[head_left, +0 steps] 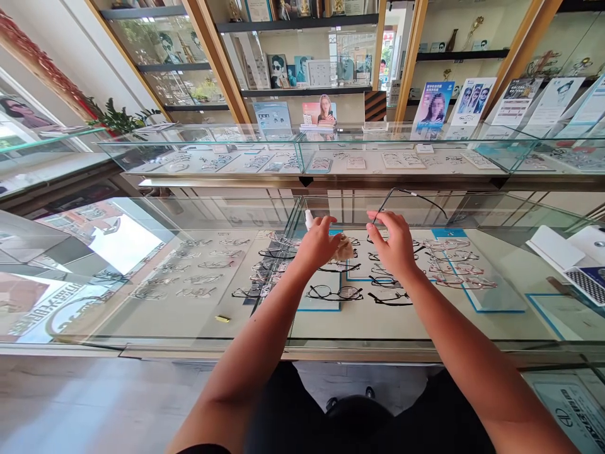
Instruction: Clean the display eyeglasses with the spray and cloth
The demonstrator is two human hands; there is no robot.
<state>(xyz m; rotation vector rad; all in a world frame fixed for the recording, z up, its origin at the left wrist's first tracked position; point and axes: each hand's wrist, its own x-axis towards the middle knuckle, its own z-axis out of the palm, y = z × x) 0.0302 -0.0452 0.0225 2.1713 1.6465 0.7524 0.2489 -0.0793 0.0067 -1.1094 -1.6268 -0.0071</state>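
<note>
My right hand (pixel 393 243) pinches a thin dark pair of glasses (pixel 390 193) by one end, and a long temple arm stretches out to the right above the hand. To its left, my left hand (pixel 320 241) is held over the glass counter (pixel 274 328), thumb and fingers apart. A crumpled tan cloth (pixel 344 248) lies just right of my left hand's fingertips; whether they touch it is unclear. Behind that hand stands a small white bottle (pixel 309 219). Under the glass, rows of eyeglass frames (pixel 334 293) sit below both hands.
A second glass display case (pixel 331 162) runs across behind the counter, with advertising cards (pixel 273 120) on top. A white case or device (pixel 579 252) is at the right. A plant (pixel 118 118) stands at the back left.
</note>
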